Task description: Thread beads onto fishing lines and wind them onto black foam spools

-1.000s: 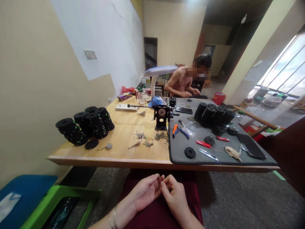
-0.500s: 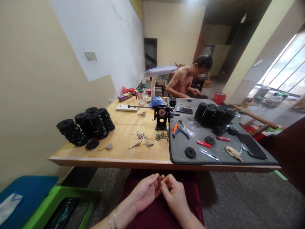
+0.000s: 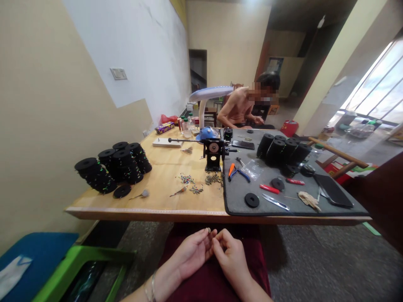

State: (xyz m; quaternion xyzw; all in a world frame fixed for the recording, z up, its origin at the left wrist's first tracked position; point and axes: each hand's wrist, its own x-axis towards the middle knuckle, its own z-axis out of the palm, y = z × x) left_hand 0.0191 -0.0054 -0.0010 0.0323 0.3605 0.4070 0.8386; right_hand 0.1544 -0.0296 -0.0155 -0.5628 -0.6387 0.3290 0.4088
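Observation:
Over my lap, in front of the table edge, my left hand (image 3: 194, 252) is turned palm up with its fingers curled in. A small shiny bit shows at its thumb tip, too small to name. My right hand (image 3: 232, 255) pinches thumb against forefinger right beside the left fingertips. Whatever lies between the fingers is hidden or too tiny to see. Dark red cloth (image 3: 217, 285) covers the lap beneath both hands. On the table ahead lie a pile of coloured beads (image 3: 186, 179), small metal pieces (image 3: 213, 179) and another little pile (image 3: 196, 190).
A black hand-cranked device (image 3: 213, 155) stands mid-table near a lamp (image 3: 203, 111). Black foam spools (image 3: 126, 163) are stacked left, more (image 3: 278, 151) right. On the grey mat (image 3: 236, 201) lie pliers (image 3: 241, 174), thread snips (image 3: 275, 202) and a phone (image 3: 333, 191). A person (image 3: 239, 109) sits opposite.
Both hands keep almost the same pose and place. The view has shifted very slightly; nothing on the table has visibly moved.

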